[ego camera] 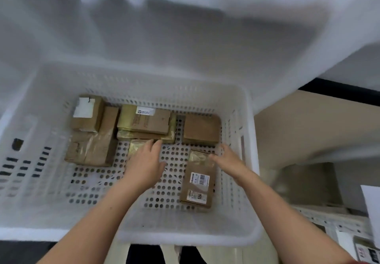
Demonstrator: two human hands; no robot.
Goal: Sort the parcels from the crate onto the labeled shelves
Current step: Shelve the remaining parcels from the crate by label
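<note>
Both hands reach into the white crate (249,140), fingers loosely spread, gripping nothing. The left hand (144,162) covers a small taped parcel (134,147) near centre. The right hand (229,156) touches the labelled parcel (197,181) at four o'clock, probably readying a lift.

Your crate (249,160) is white, its floor dotted with round holes. You see brown cardboard parcels (201,129) inside, several with white labels (199,178) and yellowish glossy tape (135,147).
</note>
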